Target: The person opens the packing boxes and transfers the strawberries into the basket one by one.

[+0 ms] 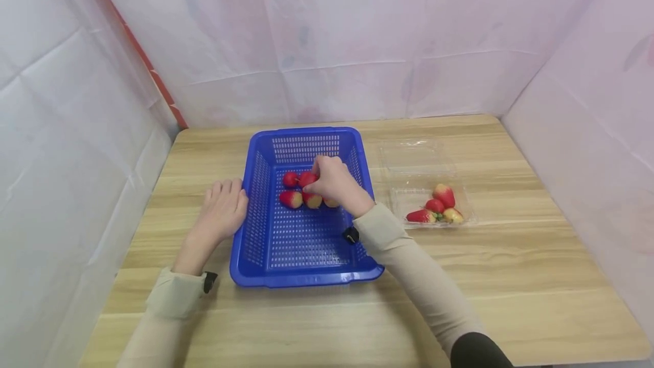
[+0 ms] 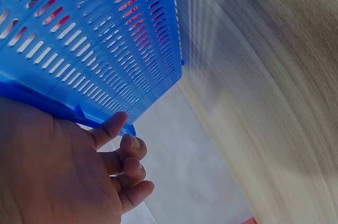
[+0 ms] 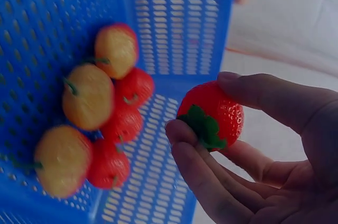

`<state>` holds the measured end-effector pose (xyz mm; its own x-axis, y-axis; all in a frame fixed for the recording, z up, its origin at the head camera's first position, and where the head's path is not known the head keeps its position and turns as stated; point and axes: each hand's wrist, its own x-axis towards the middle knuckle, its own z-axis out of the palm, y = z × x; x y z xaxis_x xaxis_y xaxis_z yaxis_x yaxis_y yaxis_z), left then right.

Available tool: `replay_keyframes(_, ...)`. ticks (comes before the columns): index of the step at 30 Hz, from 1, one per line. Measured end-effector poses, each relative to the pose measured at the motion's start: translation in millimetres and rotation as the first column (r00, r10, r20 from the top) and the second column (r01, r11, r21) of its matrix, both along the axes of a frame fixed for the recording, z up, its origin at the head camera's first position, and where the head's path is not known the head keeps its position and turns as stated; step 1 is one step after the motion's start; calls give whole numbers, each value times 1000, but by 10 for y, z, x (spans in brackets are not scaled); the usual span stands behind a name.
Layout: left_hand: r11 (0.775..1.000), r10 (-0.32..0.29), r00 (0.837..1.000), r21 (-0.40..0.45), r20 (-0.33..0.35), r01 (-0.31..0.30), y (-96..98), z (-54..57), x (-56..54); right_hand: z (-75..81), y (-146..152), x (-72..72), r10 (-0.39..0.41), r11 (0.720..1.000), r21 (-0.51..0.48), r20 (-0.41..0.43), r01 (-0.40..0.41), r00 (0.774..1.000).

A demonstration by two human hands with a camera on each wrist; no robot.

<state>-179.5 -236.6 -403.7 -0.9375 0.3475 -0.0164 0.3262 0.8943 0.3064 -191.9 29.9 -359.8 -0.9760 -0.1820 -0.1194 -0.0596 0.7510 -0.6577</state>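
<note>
My right hand [image 1: 337,183] reaches into a blue plastic basket [image 1: 306,280]. Between thumb and fingers it pinches a red strawberry [image 3: 227,109] with green leaves, seen close up in the right wrist view. Beside it in the basket lie small red fruits [image 3: 109,165] and larger yellow-and-red fruits [image 3: 63,161] with green stems, grouped together. My left hand [image 1: 223,209] rests at the left rim of the basket. Its fingers touch the edge, loosely bent, in the left wrist view, and nothing is gripped in them.
To the right of the basket stands a clear plastic box [image 1: 398,200] with its lid [image 1: 415,158] folded back. Inside it are a large strawberry-like fruit [image 1: 444,195], a small red fruit [image 1: 435,205] and others. White patterned sheets [image 1: 337,38] hang behind and beside the wooden table [image 1: 516,277].
</note>
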Motion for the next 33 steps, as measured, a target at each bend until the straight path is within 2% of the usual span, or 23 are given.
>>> replay_keyframes(6, 1000, -1, 1000, 0, -9, 1, -2, 3, 0, -92, -158, 40, 61, 997, -46, 47, -58, 997)
replay_keyframes(8, 1000, -2, 1000, 0, -12, 2, -3, 5, 2, -123, -198, 54, 92, 996, -24, 38, -91, 995)
replay_keyframes(12, 1000, -5, 1000, -1, -5, 5, -6, 7, 9, -193, -258, 76, 173, 981, 96, -17, -171, 985)
replay_keyframes(16, 1000, -5, 1000, 4, 3, 5, -4, 7, 13, -262, -311, 104, 209, 965, 166, -12, -205, 978)
replay_keyframes(23, 1000, -6, 1000, 11, 8, 6, -7, 7, 20, -338, -383, 144, 240, 946, 221, 25, -239, 970)
replay_keyframes(33, 1000, -4, 1000, 11, -7, 4, -7, 22, 14, -459, -451, 136, 296, 917, 287, -22, -278, 955)
